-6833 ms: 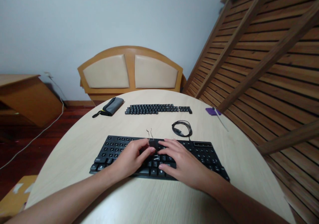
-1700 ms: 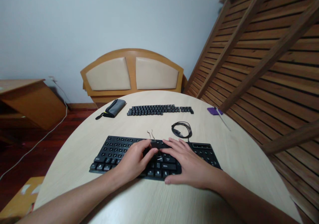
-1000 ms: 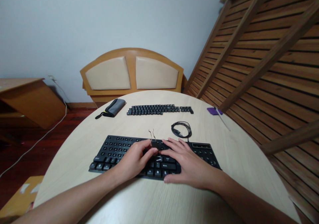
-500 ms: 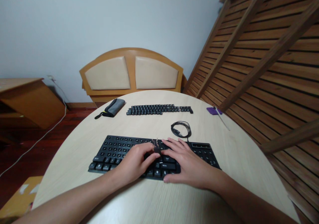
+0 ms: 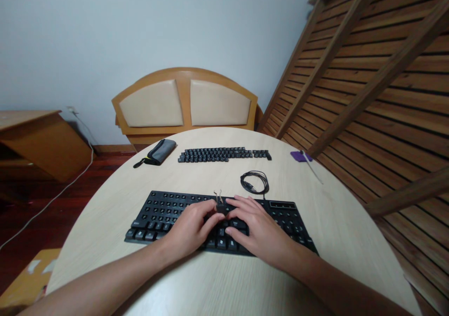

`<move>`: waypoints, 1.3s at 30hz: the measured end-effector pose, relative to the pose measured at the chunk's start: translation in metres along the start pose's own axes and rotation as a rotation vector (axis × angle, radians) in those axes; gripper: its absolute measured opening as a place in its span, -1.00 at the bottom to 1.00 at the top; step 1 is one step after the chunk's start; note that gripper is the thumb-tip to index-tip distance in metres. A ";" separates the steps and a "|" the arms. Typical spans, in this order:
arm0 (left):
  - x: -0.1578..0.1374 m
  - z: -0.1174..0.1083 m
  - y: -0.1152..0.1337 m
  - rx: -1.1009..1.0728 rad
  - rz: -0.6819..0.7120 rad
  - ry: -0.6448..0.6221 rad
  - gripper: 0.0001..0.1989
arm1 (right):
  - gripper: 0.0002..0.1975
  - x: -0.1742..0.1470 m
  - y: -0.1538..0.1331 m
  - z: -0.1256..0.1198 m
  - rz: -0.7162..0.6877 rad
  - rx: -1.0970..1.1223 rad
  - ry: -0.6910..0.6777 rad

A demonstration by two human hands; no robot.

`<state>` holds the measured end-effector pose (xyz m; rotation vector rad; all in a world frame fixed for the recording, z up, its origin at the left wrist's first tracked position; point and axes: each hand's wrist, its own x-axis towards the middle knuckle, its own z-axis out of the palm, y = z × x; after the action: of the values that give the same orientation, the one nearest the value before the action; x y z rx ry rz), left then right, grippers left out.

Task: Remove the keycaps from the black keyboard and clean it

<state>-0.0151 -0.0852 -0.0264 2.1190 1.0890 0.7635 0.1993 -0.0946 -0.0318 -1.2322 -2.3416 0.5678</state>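
Note:
A black keyboard (image 5: 164, 196) lies on the round table, with bare key sockets across its upper rows and keycaps along its lower rows. Between the thumb and fingers of my left hand (image 5: 191, 224) is a small keycap puller (image 5: 220, 208), its dark handle towards me and its two thin wire prongs pointing up and away. My right hand (image 5: 261, 231) rests over the right part of the keyboard with fingers spread. Its index fingertip is right beside the puller; I cannot tell whether they touch. Under that palm some keys are hidden.
Removed keycaps (image 5: 210, 155) stand in rows farther back. A coiled black cable (image 5: 254, 183) lies behind the keyboard. A grey and black pouch (image 5: 160, 152) is at the back left; a purple cloth (image 5: 299, 156) and a thin stick (image 5: 313, 168) lie at the right edge.
The puller's prongs now stand up more clearly from my left hand. My right thumb has drawn up from the keyboard's front edge towards the fingers, and the right hand has shifted slightly.

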 end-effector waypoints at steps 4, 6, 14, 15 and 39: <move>0.002 0.002 -0.006 -0.092 -0.059 0.016 -0.79 | -0.87 0.002 -0.001 0.006 0.018 0.031 0.055; 0.003 0.003 -0.009 -0.170 -0.094 0.036 -0.77 | -0.89 0.004 -0.001 0.007 0.027 0.049 0.064; 0.002 0.005 -0.011 -0.244 -0.104 0.075 -0.77 | -0.87 0.007 -0.003 0.003 0.063 0.161 0.045; 0.002 0.004 -0.010 -0.247 -0.105 0.075 -0.77 | -0.86 0.007 -0.003 0.003 0.068 0.173 0.045; 0.004 0.002 -0.007 -0.193 -0.115 0.079 -0.75 | -0.89 0.008 -0.004 -0.002 -0.128 0.242 0.020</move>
<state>-0.0154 -0.0790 -0.0318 1.8626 1.1205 0.8674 0.1939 -0.0890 -0.0264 -0.9674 -2.2378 0.7655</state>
